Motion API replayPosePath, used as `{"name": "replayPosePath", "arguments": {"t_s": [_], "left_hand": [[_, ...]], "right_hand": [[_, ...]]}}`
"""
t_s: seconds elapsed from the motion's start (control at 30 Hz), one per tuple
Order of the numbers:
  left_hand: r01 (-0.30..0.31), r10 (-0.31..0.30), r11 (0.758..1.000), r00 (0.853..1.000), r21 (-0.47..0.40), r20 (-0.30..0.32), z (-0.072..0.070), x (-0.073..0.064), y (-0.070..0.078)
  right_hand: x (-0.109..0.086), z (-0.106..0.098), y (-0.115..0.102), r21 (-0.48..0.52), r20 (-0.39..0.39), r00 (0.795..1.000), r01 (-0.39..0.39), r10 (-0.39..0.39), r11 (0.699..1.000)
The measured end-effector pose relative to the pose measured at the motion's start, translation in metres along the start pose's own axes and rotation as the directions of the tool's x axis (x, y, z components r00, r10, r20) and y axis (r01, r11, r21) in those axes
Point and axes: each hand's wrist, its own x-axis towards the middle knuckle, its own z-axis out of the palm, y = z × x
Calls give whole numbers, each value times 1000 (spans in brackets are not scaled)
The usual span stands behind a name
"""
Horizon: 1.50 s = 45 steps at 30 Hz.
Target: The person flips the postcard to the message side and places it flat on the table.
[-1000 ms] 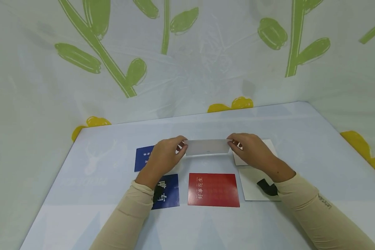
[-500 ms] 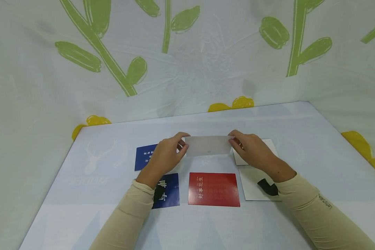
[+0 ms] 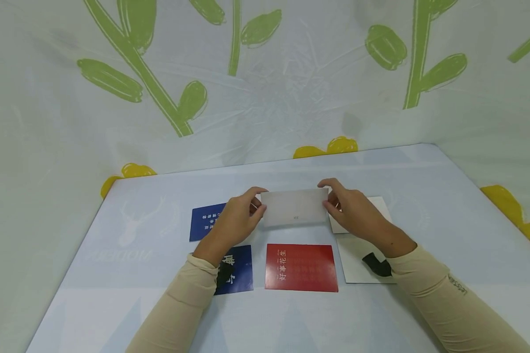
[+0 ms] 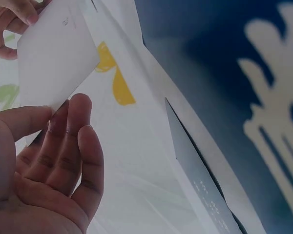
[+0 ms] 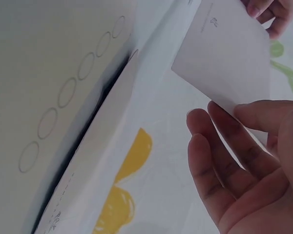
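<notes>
White and plain but for a small printed mark near its lower edge, the held card is hanging tilted above the desk, in line with the middle of its far edge. Your left hand is pinching one short end between thumb and fingers, and your right hand is pinching the other. Closer to the desk's front edge, the red card is lying flat, with 好事花生 running sideways along its left side. Toward the desk's left edge, the near blue card is showing large white characters, partly covered by your left sleeve; the far blue card is bearing smaller white writing. Toward the right edge, the cream card is lying just in front of the far white card, and the right wrist view is showing a row of ovals on the cream one. Your right sleeve is carrying dark lettering, perhaps beginning "Less". By the desk's far left corner, a pale deer print is showing.
</notes>
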Motion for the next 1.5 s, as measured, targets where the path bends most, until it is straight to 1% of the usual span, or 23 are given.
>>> {"name": "replayPosePath", "arguments": {"t_s": [0.13, 0.27, 0.57, 0.8, 1.0, 1.3, 1.5], "left_hand": [[-2, 2, 1000, 1000, -14, 0, 1, 0, 0], [-10, 10, 1000, 1000, -3, -10, 0, -1, 0], [-20, 20, 1000, 1000, 10, -14, 2, 0, 0], [35, -35, 999, 999, 9, 28, 2, 1, 1], [56, -56, 998, 998, 9, 38, 3, 1, 1], [55, -56, 998, 997, 28, 46, 5, 1, 3], [61, -64, 997, 996, 48, 65, 6, 0, 4]], "right_hand": [[-1, 1, 1, 18, 5, 1000, -6, 6, 1000], [0, 2, 1, 28, 19, 1000, -10, 10, 1000], [0, 3, 1, -8, 31, 999, -8, 8, 1000], [-1, 5, 2, -10, 25, 1000, -5, 5, 1000], [0, 7, 1, 2, 35, 999, -19, 19, 1000], [1, 8, 1, 8, 56, 998, -32, 31, 999], [1, 10, 2, 7, 68, 997, -35, 34, 999]]}}
